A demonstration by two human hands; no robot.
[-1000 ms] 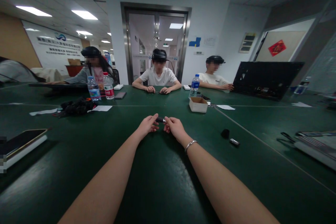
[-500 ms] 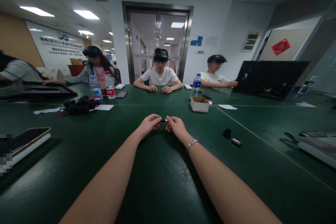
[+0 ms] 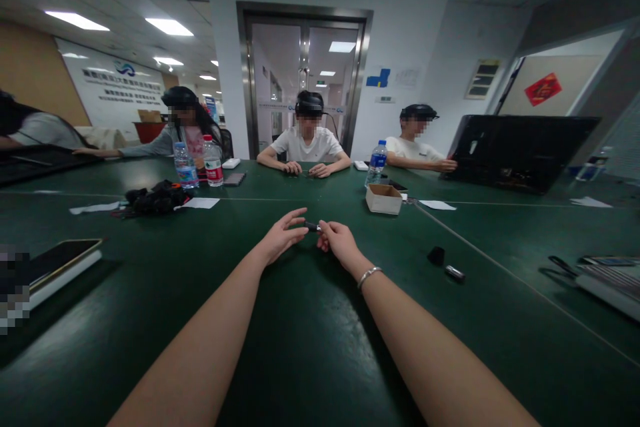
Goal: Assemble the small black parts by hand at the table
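Between my hands, just above the table, is a small black cylinder (image 3: 311, 227) with a silvery right end; its exact kind is too small to tell. My right hand (image 3: 339, 242) pinches it at the silvery end and wears a bracelet on the wrist. At the black end, my left hand (image 3: 281, 237) has its fingers apart, the thumb close to or touching the cylinder. Farther right on the table lie a black cone-like piece (image 3: 437, 255) and a short shiny silver cylinder (image 3: 455, 273).
Ahead stand a small open box (image 3: 383, 200) and water bottles (image 3: 376, 163). A black bundle (image 3: 159, 199) lies left, with a phone on a white block (image 3: 63, 270) nearer. Co-workers sit across the green table (image 3: 165, 320); one holds a large black panel (image 3: 520, 153).
My left fingers have spread and come off the black cylinder's end. My right hand still pinches it. The view has shifted slightly left.
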